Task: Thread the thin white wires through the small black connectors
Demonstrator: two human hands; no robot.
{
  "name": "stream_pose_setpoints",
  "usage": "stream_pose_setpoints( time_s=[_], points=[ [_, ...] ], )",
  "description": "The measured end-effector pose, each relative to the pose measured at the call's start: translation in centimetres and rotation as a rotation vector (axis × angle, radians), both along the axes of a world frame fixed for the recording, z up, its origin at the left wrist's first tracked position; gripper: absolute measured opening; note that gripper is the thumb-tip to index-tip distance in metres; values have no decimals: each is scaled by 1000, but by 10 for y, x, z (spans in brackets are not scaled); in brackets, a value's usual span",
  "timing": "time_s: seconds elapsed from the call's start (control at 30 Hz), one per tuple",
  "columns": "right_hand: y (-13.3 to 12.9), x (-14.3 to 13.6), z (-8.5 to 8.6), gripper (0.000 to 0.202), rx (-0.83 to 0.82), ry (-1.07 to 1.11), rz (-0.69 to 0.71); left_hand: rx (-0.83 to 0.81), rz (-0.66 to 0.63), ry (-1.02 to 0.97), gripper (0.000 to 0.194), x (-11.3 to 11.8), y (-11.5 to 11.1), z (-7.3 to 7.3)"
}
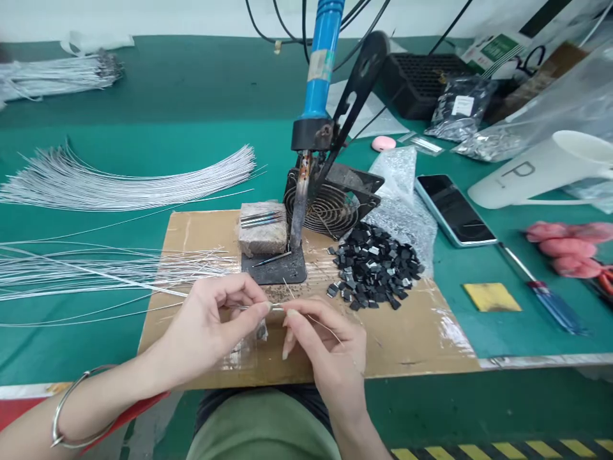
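My left hand [215, 329] pinches a thin white wire [163, 291], which trails off to the left. Between both sets of fingertips shows a short slim silvery piece [276, 308], too small to make out. My right hand [330, 348] has thumb and forefinger closed at its other end. A fine strand like solder wire [288, 289] runs through the right fingers and over the hand. Just beyond the hands, a blue-handled soldering iron [318, 83] hangs tip down from a black bracket, above a dark metal plate [275, 273].
Black small parts [378, 265] lie heaped on the cardboard [407, 338]. A worn block [262, 237] carries several thin metal pieces; a fan [330, 204] stands behind. White wires [129, 185] spread leftward. At right are a phone [454, 211], a mug [536, 172], a screwdriver [550, 303] and a yellow sponge [491, 298].
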State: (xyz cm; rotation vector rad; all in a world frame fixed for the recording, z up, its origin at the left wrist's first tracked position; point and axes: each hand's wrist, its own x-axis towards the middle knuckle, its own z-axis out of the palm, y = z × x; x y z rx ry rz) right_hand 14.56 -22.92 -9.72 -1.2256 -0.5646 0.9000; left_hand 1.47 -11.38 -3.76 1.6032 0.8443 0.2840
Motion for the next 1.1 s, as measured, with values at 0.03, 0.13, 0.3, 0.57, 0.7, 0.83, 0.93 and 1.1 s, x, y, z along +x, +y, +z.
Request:
stream_pose_setpoints(
  time_s=[0.03, 0.13, 0.3, 0.57, 0.7, 0.83, 0.93, 1.1],
  points=[
    [1, -1, 1, 10, -1, 7, 0, 1, -2, 1, 22, 0, -1, 1],
    [3, -3, 2, 11, 26, 3, 1, 11, 6, -1, 23, 0, -2, 2],
    [2, -4, 1, 11, 31, 3, -1, 16, 19, -2, 21, 0, -3, 0],
    [4, -5, -1, 11, 47, 177, 55, -27, 35, 30, 24, 2, -5, 2],
    [6, -5, -4, 10, 65, 256, 75, -37, 51, 22, 24, 2, -6, 2],
    [7, -5, -5, 9, 78, 289, 87, -13, 40, 38, 25, 1, -6, -1],
    [7, -5, -6, 9, 68, 322, 84, -12, 37, 39, 25, 1, -6, -2],
    [7, -4, -5, 9, 59, 376, 103, -7, 32, 51, 24, 0, -6, -1]
  ],
)
